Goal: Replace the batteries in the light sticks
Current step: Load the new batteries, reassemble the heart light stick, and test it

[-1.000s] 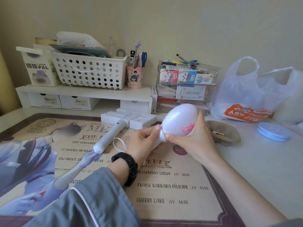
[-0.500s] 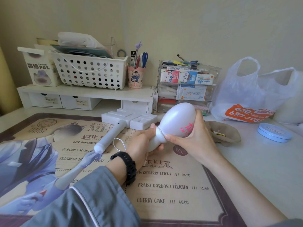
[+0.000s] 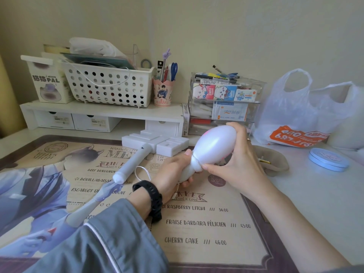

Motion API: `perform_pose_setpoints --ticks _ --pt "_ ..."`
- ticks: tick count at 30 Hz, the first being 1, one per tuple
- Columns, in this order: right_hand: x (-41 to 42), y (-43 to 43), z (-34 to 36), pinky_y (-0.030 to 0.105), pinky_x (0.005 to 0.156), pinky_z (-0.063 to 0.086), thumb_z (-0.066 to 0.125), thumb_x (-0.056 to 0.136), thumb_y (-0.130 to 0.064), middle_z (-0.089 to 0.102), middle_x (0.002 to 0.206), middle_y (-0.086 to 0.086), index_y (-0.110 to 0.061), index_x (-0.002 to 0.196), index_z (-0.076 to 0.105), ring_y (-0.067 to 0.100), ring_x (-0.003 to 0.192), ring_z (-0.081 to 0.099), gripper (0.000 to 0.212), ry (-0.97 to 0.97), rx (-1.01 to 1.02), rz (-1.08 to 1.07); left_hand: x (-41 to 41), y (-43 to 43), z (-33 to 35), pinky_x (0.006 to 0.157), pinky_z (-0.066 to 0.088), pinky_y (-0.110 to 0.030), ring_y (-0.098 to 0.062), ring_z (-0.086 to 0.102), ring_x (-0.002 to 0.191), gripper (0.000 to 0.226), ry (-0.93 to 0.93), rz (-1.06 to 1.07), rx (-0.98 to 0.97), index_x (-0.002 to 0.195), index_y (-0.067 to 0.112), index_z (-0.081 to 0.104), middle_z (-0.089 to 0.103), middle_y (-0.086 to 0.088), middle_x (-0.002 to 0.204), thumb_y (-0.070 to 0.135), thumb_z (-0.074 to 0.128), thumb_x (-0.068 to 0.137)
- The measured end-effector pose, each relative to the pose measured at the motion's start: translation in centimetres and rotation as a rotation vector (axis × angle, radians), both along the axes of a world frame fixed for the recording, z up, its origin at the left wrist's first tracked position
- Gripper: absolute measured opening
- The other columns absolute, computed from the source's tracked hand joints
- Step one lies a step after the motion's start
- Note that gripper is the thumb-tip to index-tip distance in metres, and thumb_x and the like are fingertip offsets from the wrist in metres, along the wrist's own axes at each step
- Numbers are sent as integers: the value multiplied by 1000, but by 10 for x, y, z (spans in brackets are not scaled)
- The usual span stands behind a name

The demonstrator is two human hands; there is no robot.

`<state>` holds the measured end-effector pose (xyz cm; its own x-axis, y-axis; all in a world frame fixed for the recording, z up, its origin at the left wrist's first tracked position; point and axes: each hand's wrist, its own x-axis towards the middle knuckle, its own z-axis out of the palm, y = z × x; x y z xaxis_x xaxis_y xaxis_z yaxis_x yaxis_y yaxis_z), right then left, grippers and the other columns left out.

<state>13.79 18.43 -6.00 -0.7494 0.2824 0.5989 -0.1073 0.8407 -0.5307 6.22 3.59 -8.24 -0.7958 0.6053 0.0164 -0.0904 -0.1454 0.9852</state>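
Above the desk mat I hold a white egg-shaped light stick point(image 3: 212, 146) with pink print, tilted up to the right. My left hand point(image 3: 173, 170) grips its short handle from below. My right hand point(image 3: 234, 164) is curled round the bulb, thumb and fingers near the neck. A second light stick point(image 3: 134, 160) with a white block-shaped head and a long handle lies on the mat to the left, its wrist strap point(image 3: 142, 172) beside it.
A beige pouch point(image 3: 273, 160) lies right of my hands, a blue round tin point(image 3: 328, 159) further right, a plastic bag point(image 3: 301, 115) behind. At the back are a shelf point(image 3: 102, 112) with a white basket point(image 3: 108, 85), pen cup point(image 3: 162, 93) and clear drawers point(image 3: 224, 103).
The light stick has been turned in my hands: the pink print has rotated from the front toward the far side. My right hand shifted further over the bulb.
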Motion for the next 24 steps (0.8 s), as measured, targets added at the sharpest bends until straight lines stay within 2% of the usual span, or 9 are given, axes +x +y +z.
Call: perform_pose_setpoints --ticks 6,10,14,18,20,22,24 --pt "-2 -2 -2 48 84 48 87 54 -32 43 130 -2 -26 133 28 25 115 47 100 -13 4 -54 -2 2 -5 44 27 -25 -19 39 51 43 65 34 -45 84 5 64 56 -22 79 37 41 99" --pt "-3 -6 -5 45 86 47 89 52 -32 43 130 1 -21 131 30 23 116 45 99 20 -18 -81 0 3 -4 42 26 -23 -15 38 48 40 64 64 -45 88 7 63 61 -10 70 39 41 98" --pt "-7 -8 -9 36 87 43 89 53 -29 43 134 2 -20 131 29 21 117 43 99 48 -12 -94 2 2 -3 44 26 -23 -13 38 47 41 55 97 -56 83 10 62 62 3 56 41 40 98" --pt "-8 -8 -11 22 77 34 89 54 -30 44 133 3 -21 132 29 17 114 41 98 59 -17 -117 4 3 -2 41 27 -20 -10 39 42 41 70 114 -40 81 11 61 63 1 60 40 38 99" --pt "-7 -10 -10 21 75 31 89 56 -28 42 132 5 -20 134 28 18 115 41 99 55 -3 -128 4 2 -2 42 27 -20 -11 39 44 42 68 113 -37 81 11 61 62 0 60 41 38 99" --pt "-7 -12 -6 23 80 35 89 58 -23 40 135 6 -20 136 27 21 119 41 100 58 -20 -96 3 2 -2 45 26 -23 -13 38 46 42 49 110 -40 82 10 61 60 4 53 42 38 98" --pt "-8 -12 -4 32 96 43 87 60 -18 35 140 4 -24 140 23 20 125 40 102 38 -117 -8 4 1 -1 46 25 -24 -15 39 47 42 16 107 -31 84 10 61 57 4 48 42 39 98"
